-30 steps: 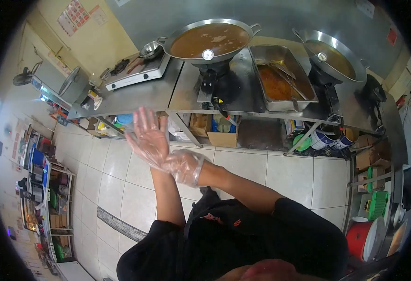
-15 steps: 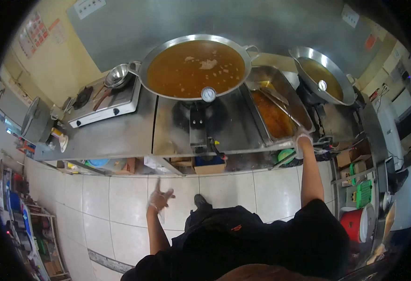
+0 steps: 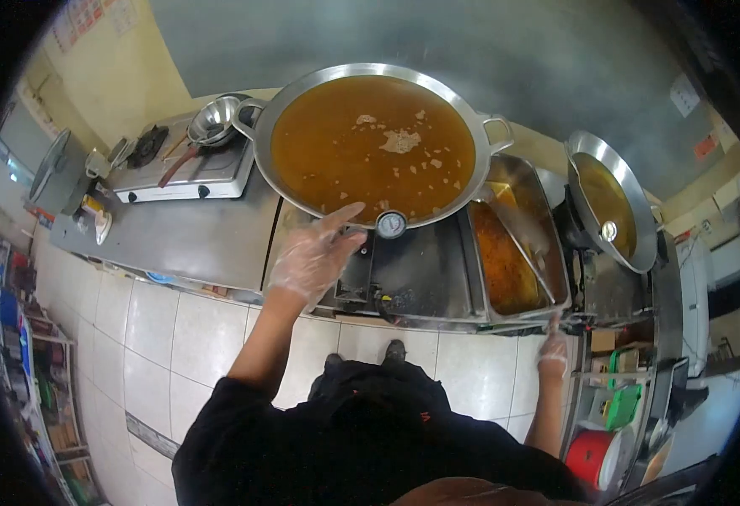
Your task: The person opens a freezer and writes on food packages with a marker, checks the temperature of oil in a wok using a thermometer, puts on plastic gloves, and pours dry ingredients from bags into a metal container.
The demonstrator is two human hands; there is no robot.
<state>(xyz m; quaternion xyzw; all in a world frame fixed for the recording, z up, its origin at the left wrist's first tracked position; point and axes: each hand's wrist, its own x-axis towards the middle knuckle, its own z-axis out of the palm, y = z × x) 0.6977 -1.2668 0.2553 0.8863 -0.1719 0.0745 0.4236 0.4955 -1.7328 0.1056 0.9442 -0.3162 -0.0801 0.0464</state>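
A wide metal wok full of brown oil with pale floating bits stands in front of me. A dial thermometer sits at its near rim. My left hand, in a clear plastic glove, reaches up just left of the thermometer with fingers apart and nothing in them. Lower right, my gloved right hand is just below the near corner of a deep metal tray, holding nothing I can see, one finger stretched up. Metal tongs lie slanting in the tray, over orange-brown oily liquid; their upper end looks blurred.
A second oil-filled wok with a thermometer stands at right. On the left is a white gas stove with metal bowls. A red bucket and a shelf sit lower right; tiled floor lies below.
My left hand has risen from over the floor to the wok's near rim. My right hand has drawn back from the tray edge and the tongs' end. The view has shifted.
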